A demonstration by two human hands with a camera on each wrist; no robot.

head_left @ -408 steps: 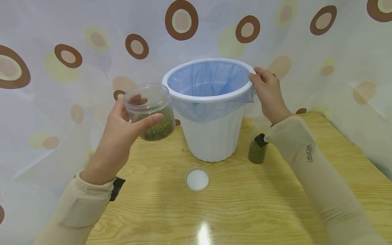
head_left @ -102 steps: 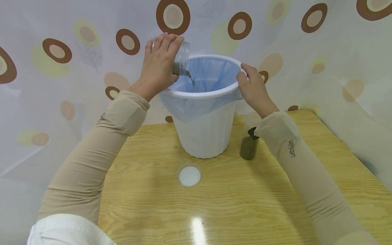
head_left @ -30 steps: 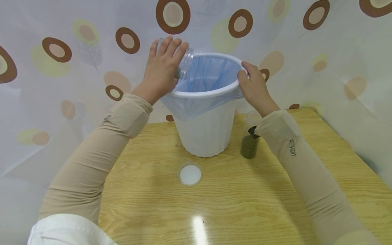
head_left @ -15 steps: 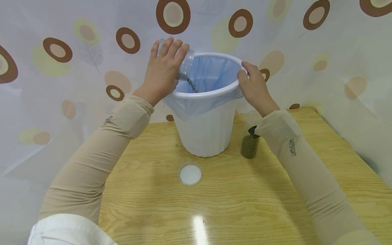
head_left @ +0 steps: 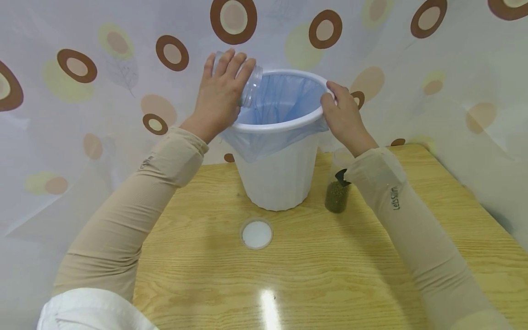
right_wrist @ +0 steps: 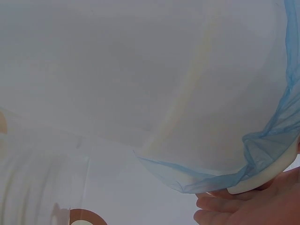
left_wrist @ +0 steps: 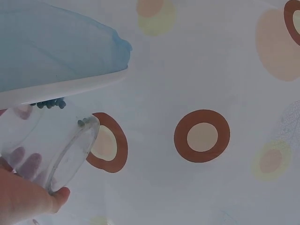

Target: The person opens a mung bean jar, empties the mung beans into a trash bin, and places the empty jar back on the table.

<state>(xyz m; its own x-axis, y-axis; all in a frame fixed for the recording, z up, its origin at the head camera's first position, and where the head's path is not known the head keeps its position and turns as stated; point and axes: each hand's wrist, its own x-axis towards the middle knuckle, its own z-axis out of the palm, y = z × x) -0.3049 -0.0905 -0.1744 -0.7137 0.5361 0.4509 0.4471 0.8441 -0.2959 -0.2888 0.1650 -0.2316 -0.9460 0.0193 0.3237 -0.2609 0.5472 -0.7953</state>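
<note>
My left hand [head_left: 220, 89] grips a clear jar [head_left: 252, 87], tipped sideways with its mouth over the left rim of a white bin [head_left: 276, 178]. In the left wrist view a few green beans [left_wrist: 49, 103] lie by the jar's mouth, and a couple more sit near the base of the jar [left_wrist: 70, 154]. A blue bag [head_left: 284, 96] lines the bin and folds over its rim. My right hand [head_left: 346, 117] pinches the bin's right rim; in the right wrist view its fingers [right_wrist: 225, 206] are under the rim, beside the bag [right_wrist: 267, 145].
A clear container [head_left: 337, 195] partly filled with green beans stands right of the bin, below my right wrist. A round white lid [head_left: 257, 234] lies on the wooden table [head_left: 214, 284] in front of the bin. A patterned sheet [head_left: 123, 91] hangs behind.
The left hand has gone from holding the jar upright beside the bin to tipping it over the rim. Beans fell from it half a second ago; no falling stream shows now. The right hand keeps its hold.
</note>
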